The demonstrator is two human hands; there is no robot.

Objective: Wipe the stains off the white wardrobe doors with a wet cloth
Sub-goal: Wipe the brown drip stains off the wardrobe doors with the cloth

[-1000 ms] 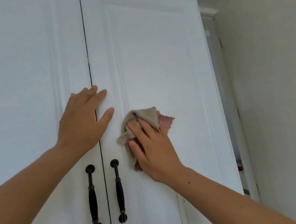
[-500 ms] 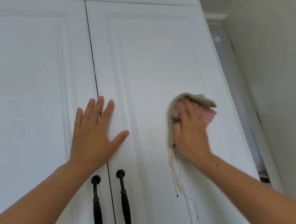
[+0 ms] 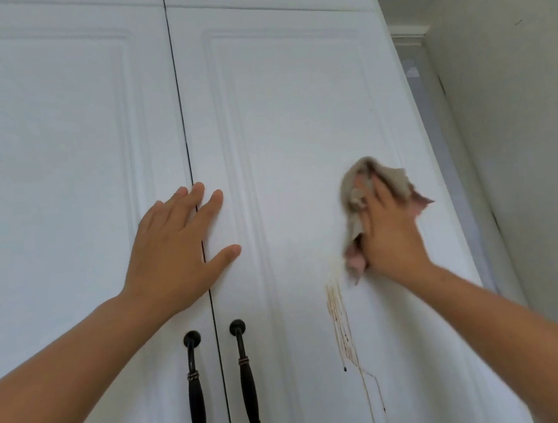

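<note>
Head view: we start at the right hand's fingers [image 3: 378, 197], which lie over the bunched cloth [image 3: 395, 180] and press it against the right door [image 3: 296, 123]. The motion blur hides whether they are curled into the folds or laid out flat, so we cannot tell. The cloth bulges out above the fingertips and hangs below the heel of the right hand [image 3: 390, 234], beige with a pink corner showing on each side.

The left hand's fingers [image 3: 196, 196] are spread wide and straight and hold nothing. The left hand [image 3: 175, 253] lies flat across the seam where the left door [image 3: 42, 167] meets the right one, and we judge that it is bracing.

We take the step in hand to be the rubbing of the right panel. The brown stain [image 3: 343, 328] runs in thin drips just below and to the left of the cloth and trails on down the door, apart from the cloth. The next move calls for bringing the cloth down and leftward onto those drips, then following them downward with firm pressure.

Further out, two dark handles [image 3: 196, 392] [image 3: 248, 387] stand upright either side of the seam, and a pale wall [image 3: 519, 117] closes the right.
</note>
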